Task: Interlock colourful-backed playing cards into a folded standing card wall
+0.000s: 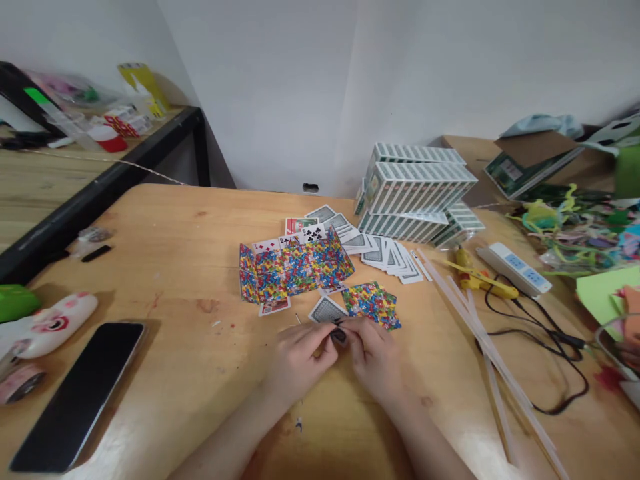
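Note:
My left hand [306, 358] and my right hand [373, 353] meet near the table's middle, fingers pinched on a small black piece [339, 335] between them. What it is cannot be made out. Just beyond my fingers lies a patterned playing card [327, 309], face down. Beside it, above my right hand, is a flat colourful patterned piece [373, 303]. Farther back stands a folded structure [295, 270] in the same colourful pattern, with face-up cards [315, 233] along its rear edge. Face-down cards [380, 253] fan out behind and to the right.
Stacked card boxes [420, 190] stand at the back right. A yellow glue gun [483, 280], a power strip [520, 269], black cable and long glue sticks [493, 353] lie on the right. A phone [80, 393] and a white decorated object [63, 323] are on the left.

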The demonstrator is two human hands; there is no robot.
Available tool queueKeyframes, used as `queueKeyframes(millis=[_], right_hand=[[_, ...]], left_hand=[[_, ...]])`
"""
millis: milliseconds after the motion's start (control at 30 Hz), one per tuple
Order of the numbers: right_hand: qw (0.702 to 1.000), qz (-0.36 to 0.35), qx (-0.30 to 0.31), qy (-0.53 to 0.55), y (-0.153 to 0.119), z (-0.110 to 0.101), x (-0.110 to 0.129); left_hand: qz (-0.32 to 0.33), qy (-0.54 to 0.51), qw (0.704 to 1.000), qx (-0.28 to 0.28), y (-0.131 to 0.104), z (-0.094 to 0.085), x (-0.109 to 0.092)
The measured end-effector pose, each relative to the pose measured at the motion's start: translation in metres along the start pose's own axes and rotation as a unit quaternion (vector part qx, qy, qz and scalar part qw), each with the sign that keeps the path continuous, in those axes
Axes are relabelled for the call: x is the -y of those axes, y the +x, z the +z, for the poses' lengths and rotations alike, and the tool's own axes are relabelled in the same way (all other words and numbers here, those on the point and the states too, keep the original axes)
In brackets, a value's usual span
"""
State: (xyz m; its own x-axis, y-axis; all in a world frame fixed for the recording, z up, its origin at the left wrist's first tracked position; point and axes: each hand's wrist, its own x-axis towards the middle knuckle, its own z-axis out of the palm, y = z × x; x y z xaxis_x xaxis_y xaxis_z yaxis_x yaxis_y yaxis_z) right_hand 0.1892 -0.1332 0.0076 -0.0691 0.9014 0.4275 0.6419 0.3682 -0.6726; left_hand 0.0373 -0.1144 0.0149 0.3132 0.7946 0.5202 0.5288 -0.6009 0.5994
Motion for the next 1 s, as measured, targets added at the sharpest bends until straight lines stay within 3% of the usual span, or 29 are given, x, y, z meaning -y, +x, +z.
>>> queueKeyframes(millis=[1000], right_hand=[[0.999, 0.001, -0.019, -0.048, 0.0005, 0.0003, -0.0023]], left_hand=[[0.040, 0.076, 0.995, 0.048, -0.0007, -0.0048, -0.0016]])
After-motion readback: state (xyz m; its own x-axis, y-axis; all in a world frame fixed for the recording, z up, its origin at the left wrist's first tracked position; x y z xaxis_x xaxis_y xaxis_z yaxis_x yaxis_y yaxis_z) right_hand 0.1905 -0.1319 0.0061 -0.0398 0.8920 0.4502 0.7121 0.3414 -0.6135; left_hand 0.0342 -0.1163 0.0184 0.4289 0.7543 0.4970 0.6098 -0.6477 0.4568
